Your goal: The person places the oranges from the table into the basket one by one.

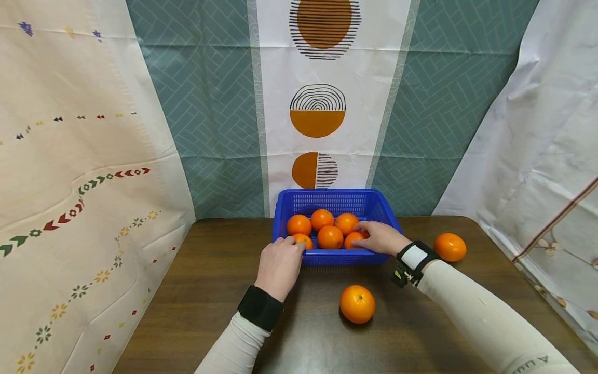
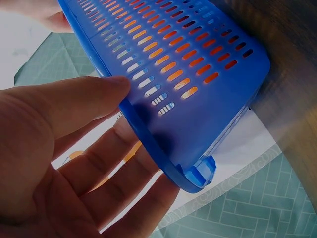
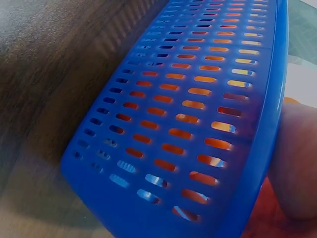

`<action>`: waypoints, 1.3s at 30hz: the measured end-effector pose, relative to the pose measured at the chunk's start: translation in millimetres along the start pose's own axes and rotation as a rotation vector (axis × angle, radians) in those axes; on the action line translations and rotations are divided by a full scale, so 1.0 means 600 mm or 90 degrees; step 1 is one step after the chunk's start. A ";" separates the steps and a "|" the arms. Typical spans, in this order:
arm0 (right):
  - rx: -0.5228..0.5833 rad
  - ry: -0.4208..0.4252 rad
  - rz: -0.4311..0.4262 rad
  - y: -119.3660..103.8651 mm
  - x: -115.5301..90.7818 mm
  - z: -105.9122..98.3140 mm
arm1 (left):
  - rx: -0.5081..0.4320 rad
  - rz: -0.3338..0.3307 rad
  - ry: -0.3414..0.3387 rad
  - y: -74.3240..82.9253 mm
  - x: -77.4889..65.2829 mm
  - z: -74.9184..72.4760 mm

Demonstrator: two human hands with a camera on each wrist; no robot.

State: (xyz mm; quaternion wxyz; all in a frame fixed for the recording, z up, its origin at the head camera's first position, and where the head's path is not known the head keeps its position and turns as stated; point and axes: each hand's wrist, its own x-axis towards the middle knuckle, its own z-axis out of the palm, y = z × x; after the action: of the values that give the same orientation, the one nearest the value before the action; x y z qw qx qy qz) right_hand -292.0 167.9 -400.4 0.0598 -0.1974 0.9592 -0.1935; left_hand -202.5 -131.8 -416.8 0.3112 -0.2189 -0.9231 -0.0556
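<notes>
A blue perforated plastic basket (image 1: 343, 258) stands at the back of the table with several oranges (image 1: 330, 237) in it. My left hand (image 1: 280, 265) grips the left part of its front rim, thumb (image 2: 99, 101) on the outer side and fingers behind the rim. My right hand (image 1: 380, 238) reaches over the rim at the right, its fingers around an orange (image 1: 355, 240) inside the basket. From the right wrist, the basket's slotted wall (image 3: 163, 114) hides most of that hand; only part of a finger (image 3: 299, 163) shows beyond the rim.
One loose orange (image 1: 357, 304) lies on the brown table (image 1: 210, 301) in front of the basket, between my forearms. Another orange (image 1: 450, 246) lies on the right, beyond my right wrist. Patterned cloth (image 1: 215, 130) hangs close behind the basket and at both sides.
</notes>
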 end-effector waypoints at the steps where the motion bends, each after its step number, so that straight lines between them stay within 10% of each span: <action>1: -0.001 0.008 0.002 -0.001 -0.001 0.001 | 0.000 0.000 0.000 0.000 0.000 0.000; 12: -0.047 0.154 -0.042 -0.015 -0.040 -0.002 | 0.000 -0.007 -0.008 -0.002 0.000 0.001; 39: -0.079 0.263 -0.135 -0.052 -0.124 0.009 | -0.003 -0.011 -0.012 0.001 0.001 0.000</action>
State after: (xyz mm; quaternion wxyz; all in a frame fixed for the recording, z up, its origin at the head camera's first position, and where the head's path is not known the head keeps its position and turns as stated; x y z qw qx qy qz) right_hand -211.8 169.6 -390.0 -0.1706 -0.2563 0.9351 -0.1756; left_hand -202.7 -131.3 -416.3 0.3014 -0.2118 -0.9278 -0.0582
